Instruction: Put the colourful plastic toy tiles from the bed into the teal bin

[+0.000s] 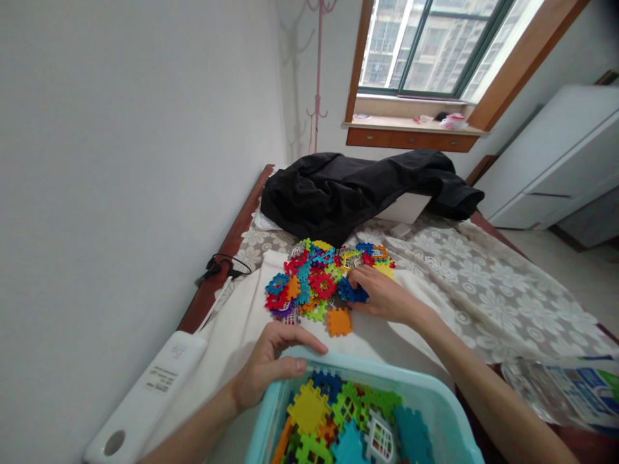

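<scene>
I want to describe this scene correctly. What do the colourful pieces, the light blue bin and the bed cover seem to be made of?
Colourful pieces: probably moulded plastic, bright solid colours, notched edges.
Light blue bin: likely plastic, smooth rounded rim with a slight sheen; the left hand grips it.
Bed cover: looks like woven or lace-like fabric, matte, with a floral pattern.

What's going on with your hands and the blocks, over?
Left hand gripping tub rim. Right hand on blue block at the pile. Orange block loose beside it. Over.
</scene>
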{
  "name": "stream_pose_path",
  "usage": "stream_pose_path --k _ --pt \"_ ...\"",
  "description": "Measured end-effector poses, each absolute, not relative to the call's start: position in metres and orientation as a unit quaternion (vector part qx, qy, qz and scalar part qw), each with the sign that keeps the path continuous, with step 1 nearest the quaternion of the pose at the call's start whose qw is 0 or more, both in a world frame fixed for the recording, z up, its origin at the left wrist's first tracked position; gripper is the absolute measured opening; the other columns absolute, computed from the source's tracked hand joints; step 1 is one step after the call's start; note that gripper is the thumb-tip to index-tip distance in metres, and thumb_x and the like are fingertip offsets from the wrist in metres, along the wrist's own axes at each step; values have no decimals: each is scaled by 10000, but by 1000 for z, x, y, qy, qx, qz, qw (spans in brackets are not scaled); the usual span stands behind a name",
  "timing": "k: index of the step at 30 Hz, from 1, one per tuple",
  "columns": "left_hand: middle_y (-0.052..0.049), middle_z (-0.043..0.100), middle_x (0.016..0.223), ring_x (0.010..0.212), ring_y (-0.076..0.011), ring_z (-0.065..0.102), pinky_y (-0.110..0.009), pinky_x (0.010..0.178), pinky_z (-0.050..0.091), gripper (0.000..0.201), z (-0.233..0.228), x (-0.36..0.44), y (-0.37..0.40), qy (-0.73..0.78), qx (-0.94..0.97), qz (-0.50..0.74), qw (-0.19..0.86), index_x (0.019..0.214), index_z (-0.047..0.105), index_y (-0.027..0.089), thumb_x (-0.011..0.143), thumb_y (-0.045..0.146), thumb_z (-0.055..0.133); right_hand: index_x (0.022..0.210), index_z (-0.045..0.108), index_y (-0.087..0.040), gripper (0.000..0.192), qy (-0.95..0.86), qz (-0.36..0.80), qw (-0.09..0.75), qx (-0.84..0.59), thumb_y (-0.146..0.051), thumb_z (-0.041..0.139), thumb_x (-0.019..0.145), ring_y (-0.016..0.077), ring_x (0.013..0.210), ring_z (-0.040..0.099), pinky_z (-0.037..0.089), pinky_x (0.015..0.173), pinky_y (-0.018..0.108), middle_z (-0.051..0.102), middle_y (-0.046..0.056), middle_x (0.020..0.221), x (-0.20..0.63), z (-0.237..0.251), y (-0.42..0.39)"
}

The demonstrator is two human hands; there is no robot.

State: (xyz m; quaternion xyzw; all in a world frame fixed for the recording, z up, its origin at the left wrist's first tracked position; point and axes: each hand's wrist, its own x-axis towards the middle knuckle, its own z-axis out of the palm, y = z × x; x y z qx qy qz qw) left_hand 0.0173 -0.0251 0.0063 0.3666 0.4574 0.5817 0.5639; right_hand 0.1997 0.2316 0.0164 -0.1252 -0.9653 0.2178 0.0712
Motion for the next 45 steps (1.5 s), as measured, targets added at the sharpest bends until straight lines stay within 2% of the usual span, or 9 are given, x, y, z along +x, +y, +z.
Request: stream_pose_path --k 7,13,16,19,23,25,31,37,45 --pt "-32 778 886 828 -193 686 -251 725 528 287 14 20 -27 493 362 575 543 1010 847 247 737 338 852 954 544 -257 319 -911 385 101 -109 -433 795 865 255 1015 661 534 900 396 716 59 1141 237 88 212" --pt "-50 797 974 889 -205 692 -253 761 519 292 11 15 -26 493 390 565 534 1017 850 238 743 341 851 1100 591 -324 386 -890 451 20 56 -336 865 829 234 1099 690 567 964 391 726 47 1273 252 137 146" --pt "-53 793 940 848 -201 683 -259 749 511 318 9 14 -26 493 390 557 543 1034 843 221 750 364 842 1101 598 -308 334 -887 451 68 67 -401 828 878 230 1133 680 554 994 389 716 47 1282 238 122 147" --pt "-61 784 953 843 -203 674 -263 745 509 336 7 15 -28 505 380 557 538 1030 838 202 742 375 844 1184 602 -286 221 -891 408 196 -28 -409 667 1013 234 1184 656 536 1030 413 707 73 1258 217 85 167" --pt "-47 776 947 830 -189 669 -253 740 506 317 7 16 -28 497 381 566 536 1032 835 219 749 361 840 1518 463 -287 580 -946 249 188 -93 -460 664 1002 340 1494 415 386 1208 586 426 151 1650 191 29 192" --pt "-38 778 947 811 -178 666 -249 735 508 308 8 16 -27 483 381 570 544 1043 834 232 757 346 834 1571 420 -291 658 -963 204 146 -96 -483 668 993 368 1544 338 348 1229 618 340 142 1708 183 9 198" --pt "-39 779 909 778 -173 657 -246 700 499 310 13 16 -25 479 389 563 549 1044 842 234 760 358 834 1420 569 -205 553 -974 162 104 -122 -464 723 956 363 1289 563 478 1099 556 656 159 1383 183 -1 202" --pt "-52 791 949 833 -192 669 -257 730 502 308 15 16 -25 489 404 556 538 1042 848 237 762 367 831 1351 584 -198 455 -978 139 75 -138 -384 709 955 336 1136 623 527 998 512 684 140 1263 194 15 208" --pt "-53 788 974 842 -196 678 -261 738 520 317 11 17 -26 486 395 558 545 1059 839 235 768 360 826 1332 592 -199 441 -976 171 21 -131 -220 726 912 309 1132 646 535 970 448 677 137 1253 200 16 213"
